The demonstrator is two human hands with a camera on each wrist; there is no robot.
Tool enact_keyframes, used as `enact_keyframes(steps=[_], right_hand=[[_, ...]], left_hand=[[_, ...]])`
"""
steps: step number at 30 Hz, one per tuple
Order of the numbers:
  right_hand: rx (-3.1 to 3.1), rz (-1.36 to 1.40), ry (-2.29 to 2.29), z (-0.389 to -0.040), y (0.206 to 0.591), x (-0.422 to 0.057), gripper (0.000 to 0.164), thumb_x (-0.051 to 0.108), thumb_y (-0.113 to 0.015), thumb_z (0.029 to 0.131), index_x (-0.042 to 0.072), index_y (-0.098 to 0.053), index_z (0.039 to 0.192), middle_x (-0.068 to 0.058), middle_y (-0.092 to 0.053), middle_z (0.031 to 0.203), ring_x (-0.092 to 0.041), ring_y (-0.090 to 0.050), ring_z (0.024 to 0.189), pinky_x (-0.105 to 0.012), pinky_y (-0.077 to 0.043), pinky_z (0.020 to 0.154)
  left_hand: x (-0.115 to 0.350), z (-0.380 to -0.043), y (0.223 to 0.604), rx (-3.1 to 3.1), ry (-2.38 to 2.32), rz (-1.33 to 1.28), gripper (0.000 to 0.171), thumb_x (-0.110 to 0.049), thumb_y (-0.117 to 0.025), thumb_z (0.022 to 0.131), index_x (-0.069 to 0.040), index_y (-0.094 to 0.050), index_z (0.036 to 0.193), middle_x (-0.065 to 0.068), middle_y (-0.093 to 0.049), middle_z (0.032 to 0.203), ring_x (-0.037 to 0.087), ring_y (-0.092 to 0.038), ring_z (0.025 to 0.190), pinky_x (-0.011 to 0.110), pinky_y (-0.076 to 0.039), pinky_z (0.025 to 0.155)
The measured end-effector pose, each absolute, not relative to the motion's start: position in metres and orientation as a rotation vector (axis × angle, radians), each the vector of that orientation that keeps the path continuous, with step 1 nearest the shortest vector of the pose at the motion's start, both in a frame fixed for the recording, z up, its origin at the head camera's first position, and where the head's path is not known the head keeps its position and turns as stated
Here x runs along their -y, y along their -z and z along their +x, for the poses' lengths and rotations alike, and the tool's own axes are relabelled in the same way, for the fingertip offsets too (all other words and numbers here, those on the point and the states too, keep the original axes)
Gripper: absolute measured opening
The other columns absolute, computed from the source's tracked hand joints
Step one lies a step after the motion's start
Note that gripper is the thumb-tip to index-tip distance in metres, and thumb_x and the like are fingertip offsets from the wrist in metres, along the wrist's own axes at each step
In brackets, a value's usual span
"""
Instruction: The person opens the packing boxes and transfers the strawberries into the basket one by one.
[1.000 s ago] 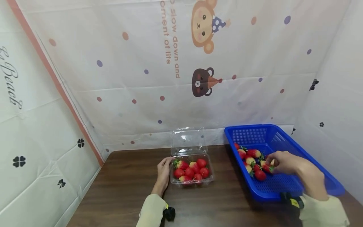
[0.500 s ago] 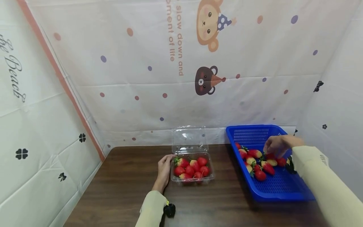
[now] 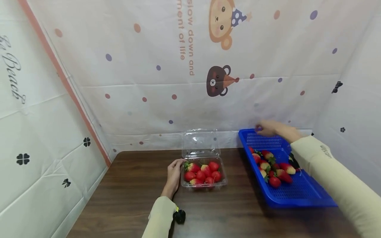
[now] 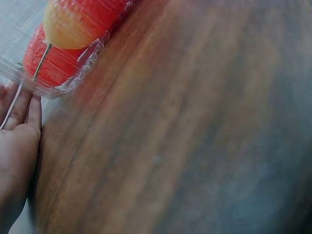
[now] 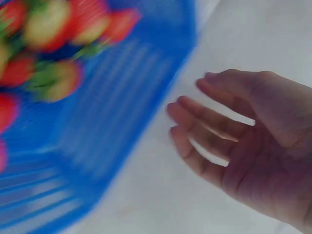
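My left hand (image 3: pixel 173 173) is at the left side of a clear plastic clamshell box (image 3: pixel 225 178), its fingers (image 4: pixel 18 109) lying against the box's rim in the left wrist view. Several red strawberries (image 3: pixel 200 176), some with pale yellow shoulders, fill the base, and the lid (image 3: pixel 200 142) stands up behind. Over the far left corner of a blue plastic basket (image 3: pixel 300 195) hovers my right hand (image 3: pixel 268 128). Its loosely bent fingers (image 5: pixel 187 146) hold nothing in the right wrist view, beside the basket's rim. Strawberries (image 3: pixel 284 175) lie heaped along the basket's left side.
The brown wooden table (image 3: pixel 140 185) carries both containers. A white printed cloth (image 3: pixel 148 66) hangs directly behind it, with similar cloth (image 3: pixel 351 132) close to the basket on the right. The basket's raised rim stands between the strawberries in it and the box.
My right hand has risen from the strawberries in the basket and moved away and left to its far rim. Some strawberries there now lie differently. The left hand stays at the box.
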State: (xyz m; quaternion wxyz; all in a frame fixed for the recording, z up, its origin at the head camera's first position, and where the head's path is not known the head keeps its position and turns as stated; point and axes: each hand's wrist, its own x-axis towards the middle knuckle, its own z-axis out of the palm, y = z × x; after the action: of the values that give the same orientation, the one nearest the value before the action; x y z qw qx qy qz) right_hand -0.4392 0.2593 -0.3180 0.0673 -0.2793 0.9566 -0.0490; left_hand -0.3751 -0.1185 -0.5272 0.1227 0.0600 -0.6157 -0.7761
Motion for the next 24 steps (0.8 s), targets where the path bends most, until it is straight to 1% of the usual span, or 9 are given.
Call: enact_keyframes(steps=[2, 5, 8, 10, 12, 16, 19, 24], right_hand=[[-2.937, -1.048, 0.067, -0.437, 0.314, -0.223, 0.017, 0.007, -0.059, 0.088, -0.001, -0.066, 0.101, -0.013, -0.067, 0.092, -0.025, -0.064, 0.084, -0.042, -0.053, 0.076], [-2.877, -1.329, 0.016, -0.428, 0.321, -0.169, 0.013, 0.009, -0.063, 0.087, 0.007, -0.068, 0.099, -0.007, -0.068, 0.091, -0.021, -0.064, 0.084, -0.037, -0.053, 0.075], [-2.715, -1.484, -0.011, -0.413, 0.341, -0.124, 0.019, 0.01, -0.064, 0.087, 0.009, -0.066, 0.106, -0.007, -0.066, 0.099, -0.02, -0.063, 0.088, -0.032, -0.053, 0.077], [-2.63, -1.569, -0.097, -0.404, 0.358, -0.101, 0.025, 0.012, -0.066, 0.086, 0.01, -0.064, 0.11, -0.01, -0.065, 0.107, -0.022, -0.063, 0.092, -0.032, -0.053, 0.08], [-2.58, -1.564, -0.222, -0.395, 0.374, -0.085, 0.032, 0.014, -0.067, 0.086, 0.013, -0.06, 0.117, -0.01, -0.061, 0.115, -0.022, -0.062, 0.098, -0.034, -0.053, 0.083], [-2.546, -1.498, -0.47, -0.388, 0.403, -0.07, 0.046, 0.021, -0.069, 0.085, 0.021, -0.052, 0.127, -0.01, -0.055, 0.124, -0.025, -0.058, 0.109, -0.039, -0.051, 0.09], [-2.551, -1.435, -0.544, -0.385, 0.416, -0.068, 0.049, 0.023, -0.069, 0.085, 0.025, -0.048, 0.129, -0.009, -0.055, 0.121, -0.025, -0.059, 0.107, -0.04, -0.051, 0.09], [-2.581, -1.499, -0.554, -0.384, 0.427, -0.066, 0.044, 0.021, -0.07, 0.085, 0.023, -0.049, 0.123, -0.012, -0.057, 0.117, -0.024, -0.065, 0.092, -0.038, -0.054, 0.084]], left_hand=[[0.12, -0.374, 0.528, 1.797, 2.262, 0.177, 0.027, -0.013, -0.049, 0.097, 0.008, -0.065, 0.103, 0.006, -0.067, 0.095, 0.01, -0.06, 0.09, 0.018, -0.048, 0.08], [0.121, -0.373, 0.528, 1.804, 2.254, 0.179, 0.027, -0.013, -0.049, 0.097, 0.008, -0.066, 0.103, 0.006, -0.068, 0.095, 0.009, -0.059, 0.09, 0.018, -0.048, 0.079], [0.123, -0.373, 0.528, 1.795, 2.26, 0.176, 0.027, -0.013, -0.049, 0.097, 0.008, -0.066, 0.103, 0.006, -0.068, 0.096, 0.009, -0.06, 0.09, 0.018, -0.048, 0.079], [0.123, -0.373, 0.528, 1.79, 2.254, 0.18, 0.027, -0.013, -0.05, 0.097, 0.008, -0.066, 0.103, 0.006, -0.068, 0.096, 0.009, -0.06, 0.089, 0.018, -0.048, 0.079], [0.123, -0.373, 0.527, 1.776, 2.251, 0.181, 0.027, -0.013, -0.05, 0.097, 0.008, -0.066, 0.103, 0.006, -0.068, 0.095, 0.009, -0.06, 0.089, 0.018, -0.048, 0.079], [0.121, -0.374, 0.527, 1.749, 2.267, 0.18, 0.027, -0.012, -0.051, 0.096, 0.01, -0.065, 0.103, 0.006, -0.068, 0.093, 0.01, -0.059, 0.088, 0.019, -0.048, 0.079], [0.118, -0.374, 0.527, 1.752, 2.279, 0.171, 0.027, -0.012, -0.052, 0.095, 0.01, -0.065, 0.103, 0.005, -0.068, 0.093, 0.01, -0.059, 0.087, 0.019, -0.048, 0.08], [0.118, -0.375, 0.527, 1.759, 2.274, 0.172, 0.027, -0.012, -0.052, 0.096, 0.009, -0.066, 0.102, 0.004, -0.067, 0.091, 0.009, -0.059, 0.086, 0.019, -0.049, 0.079]])
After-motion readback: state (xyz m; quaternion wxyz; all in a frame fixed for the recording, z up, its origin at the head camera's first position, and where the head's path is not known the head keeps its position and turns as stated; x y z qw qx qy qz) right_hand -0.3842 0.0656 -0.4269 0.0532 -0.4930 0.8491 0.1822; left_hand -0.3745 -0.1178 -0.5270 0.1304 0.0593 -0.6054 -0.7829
